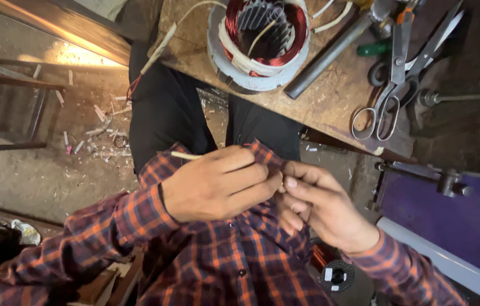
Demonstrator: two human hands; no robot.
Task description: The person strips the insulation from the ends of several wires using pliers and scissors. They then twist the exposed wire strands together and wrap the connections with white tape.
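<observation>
hands pinch a thin pale sleeve tube at chest.
left hand clenched on it, tube end poking toward 9 o'clock; right hand fingertips meet left's, grip unclear.

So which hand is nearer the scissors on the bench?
Right. The right hand sits below and left of the scissors, on the same side of the frame. The left hand, holding a thin pale sleeve, is farther left.

Thin pale stick, level, pinched at chest height.
</observation>
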